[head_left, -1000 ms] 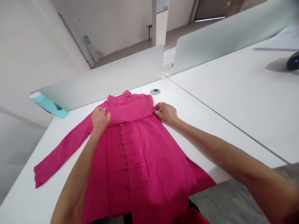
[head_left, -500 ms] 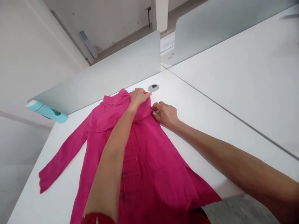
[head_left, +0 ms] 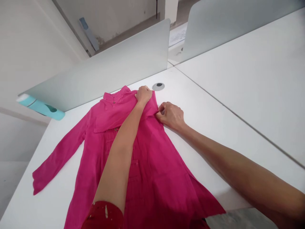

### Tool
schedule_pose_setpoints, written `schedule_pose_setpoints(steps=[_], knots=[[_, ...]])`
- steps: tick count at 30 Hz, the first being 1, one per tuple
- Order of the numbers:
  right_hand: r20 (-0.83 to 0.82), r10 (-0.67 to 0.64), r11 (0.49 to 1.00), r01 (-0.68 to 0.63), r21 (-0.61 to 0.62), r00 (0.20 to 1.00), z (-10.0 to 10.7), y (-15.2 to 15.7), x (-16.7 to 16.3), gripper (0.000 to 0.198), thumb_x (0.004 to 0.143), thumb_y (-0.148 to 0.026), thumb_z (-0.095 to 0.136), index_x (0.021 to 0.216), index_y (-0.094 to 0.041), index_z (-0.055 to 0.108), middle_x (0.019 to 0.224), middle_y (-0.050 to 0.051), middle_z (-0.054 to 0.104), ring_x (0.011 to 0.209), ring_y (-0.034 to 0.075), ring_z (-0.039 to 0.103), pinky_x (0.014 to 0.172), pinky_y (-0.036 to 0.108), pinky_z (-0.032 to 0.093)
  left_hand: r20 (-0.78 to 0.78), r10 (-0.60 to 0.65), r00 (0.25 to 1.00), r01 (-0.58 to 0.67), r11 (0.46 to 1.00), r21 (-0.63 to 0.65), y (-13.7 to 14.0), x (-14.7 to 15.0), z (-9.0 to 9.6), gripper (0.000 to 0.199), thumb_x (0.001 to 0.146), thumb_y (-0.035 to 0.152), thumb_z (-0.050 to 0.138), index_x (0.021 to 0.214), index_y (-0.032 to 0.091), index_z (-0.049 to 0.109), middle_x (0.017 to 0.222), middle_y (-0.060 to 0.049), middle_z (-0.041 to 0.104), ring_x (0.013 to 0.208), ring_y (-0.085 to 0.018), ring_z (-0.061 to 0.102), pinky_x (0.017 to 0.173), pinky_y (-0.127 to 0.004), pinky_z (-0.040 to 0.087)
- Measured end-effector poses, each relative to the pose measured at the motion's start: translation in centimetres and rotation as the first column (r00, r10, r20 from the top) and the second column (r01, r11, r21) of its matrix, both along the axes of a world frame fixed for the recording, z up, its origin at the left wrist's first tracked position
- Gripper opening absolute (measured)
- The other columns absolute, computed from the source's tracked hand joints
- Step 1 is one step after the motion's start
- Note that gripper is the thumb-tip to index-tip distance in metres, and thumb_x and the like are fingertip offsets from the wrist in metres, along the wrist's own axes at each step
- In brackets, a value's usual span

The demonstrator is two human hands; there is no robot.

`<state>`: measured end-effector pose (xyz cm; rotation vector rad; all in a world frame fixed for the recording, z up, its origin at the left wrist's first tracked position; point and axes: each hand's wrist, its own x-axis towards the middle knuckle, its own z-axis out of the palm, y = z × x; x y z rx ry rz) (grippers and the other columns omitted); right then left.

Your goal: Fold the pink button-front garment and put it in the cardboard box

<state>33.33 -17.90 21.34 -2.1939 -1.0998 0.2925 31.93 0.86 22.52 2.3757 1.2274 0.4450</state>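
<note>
A bright pink long-sleeved shirt (head_left: 159,159) with a stand-up collar and knotted front closures lies spread on the white table. One sleeve (head_left: 57,152) stretches out to the left; the other is folded flat across the chest. My left hand (head_left: 144,94), fingers curled, grips the cloth at the shoulder on the right side. Lower down, my right hand (head_left: 170,114) pinches the shirt's side edge by the fold, thumb against fingers. My left forearm hides part of the front closures, and the hem runs over the table's near edge.
A frosted divider (head_left: 119,60) lines the table's back edge, with a turquoise cylindrical object (head_left: 44,108) at its left end. A round cable grommet (head_left: 158,86) sits beyond my hands. Another white table (head_left: 250,70) with its own divider adjoins on the right.
My left hand has shifted slightly right along the shoulder and its fingers have curled in. The folded cloth's right edge now looks straighter. My right hand stays at the side edge.
</note>
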Motion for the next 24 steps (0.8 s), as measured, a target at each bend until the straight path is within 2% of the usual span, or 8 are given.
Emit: schedule_pose_setpoints(steps=[3,6,9,12,15,18,21,24], knots=[[-0.228,-0.047,0.983,0.085,0.161,0.972,-0.1,-0.1,0.6,0.017,0.079,-0.019,0.052,0.089,-0.020,0.066,0.084,0.006,0.070,0.075,0.022,0.063,0.069,0.034,0.045,-0.013,-0.037,0.999,0.037,0.999,0.004,-0.2,-0.5,0.7,0.015,0.097,0.027,0.057,0.102,0.021,0.069,0.121,-0.010,0.073,0.115,-0.027,0.065,0.106,-0.048,0.043],[-0.380,-0.049,0.932,0.179,0.315,0.924,-0.3,-0.2,1.1,0.021,0.078,-0.018,0.047,0.090,-0.018,0.065,0.076,0.004,0.067,0.066,0.019,0.060,0.065,0.032,0.045,-0.027,-0.130,0.991,0.132,0.987,0.090,-0.8,-2.0,2.3,0.028,0.103,0.031,0.050,0.121,0.019,0.067,0.138,-0.015,0.064,0.126,-0.028,0.060,0.111,-0.047,0.041],[-0.431,-0.032,0.904,0.211,0.373,0.902,-0.7,0.0,1.5,0.024,0.077,-0.019,0.046,0.091,-0.018,0.065,0.084,0.005,0.070,0.063,0.017,0.060,0.064,0.032,0.047,-0.091,-0.361,0.928,0.371,0.919,0.137,-2.5,-4.3,3.1,0.037,0.107,0.026,0.041,0.134,0.019,0.064,0.150,-0.014,0.057,0.140,-0.026,0.052,0.120,-0.045,0.036],[-0.428,-0.016,0.904,0.197,0.381,0.903,-1.0,0.1,1.6,0.023,0.075,-0.020,0.049,0.090,-0.017,0.066,0.092,0.007,0.073,0.064,0.018,0.063,0.068,0.035,0.050,-0.237,-0.473,0.849,0.495,0.868,0.041,-5.2,-6.8,2.3,0.044,0.108,0.032,0.044,0.149,0.020,0.054,0.165,-0.012,0.044,0.156,-0.032,0.035,0.130,-0.052,0.024],[-0.385,-0.035,0.904,0.194,0.381,0.922,-1.1,-0.2,1.3,0.019,0.072,-0.022,0.055,0.085,-0.019,0.068,0.089,0.009,0.075,0.072,0.022,0.066,0.075,0.037,0.053,-0.281,-0.456,0.845,0.467,0.884,-0.029,-7.7,-8.6,1.2,0.057,0.107,0.045,0.051,0.158,0.022,0.045,0.172,-0.012,0.033,0.160,-0.035,0.025,0.132,-0.054,0.017],[-0.436,-0.095,0.900,0.265,0.347,0.895,-1.1,-0.5,0.9,0.017,0.067,-0.020,0.059,0.079,-0.020,0.070,0.085,0.013,0.076,0.068,0.023,0.066,0.069,0.039,0.052,-0.179,-0.441,0.879,0.445,0.895,-0.018,-8.0,-9.8,1.9,0.063,0.110,0.052,0.036,0.166,0.023,0.029,0.176,-0.011,0.022,0.163,-0.031,0.019,0.131,-0.055,0.018],[-0.457,-0.143,0.893,0.313,0.322,0.878,-1.7,-0.4,1.2,0.021,0.058,-0.018,0.060,0.075,-0.022,0.072,0.072,0.010,0.072,0.061,0.023,0.065,0.060,0.038,0.050,-0.167,-0.286,0.943,0.306,0.946,0.104,-5.9,-13.0,4.1,0.062,0.110,0.055,0.032,0.166,0.028,0.029,0.176,-0.004,0.022,0.164,-0.023,0.016,0.133,-0.050,0.022],[-0.349,-0.081,0.920,0.204,0.334,0.934,-3.2,-0.5,2.0,0.025,0.057,-0.023,0.061,0.079,-0.020,0.074,0.069,0.008,0.072,0.061,0.025,0.068,0.054,0.035,0.050,-0.224,-0.025,0.974,0.072,0.977,0.203,-3.0,-20.3,6.0,0.058,0.110,0.050,0.034,0.163,0.029,0.035,0.174,0.000,0.027,0.163,-0.018,0.021,0.133,-0.040,0.022]])
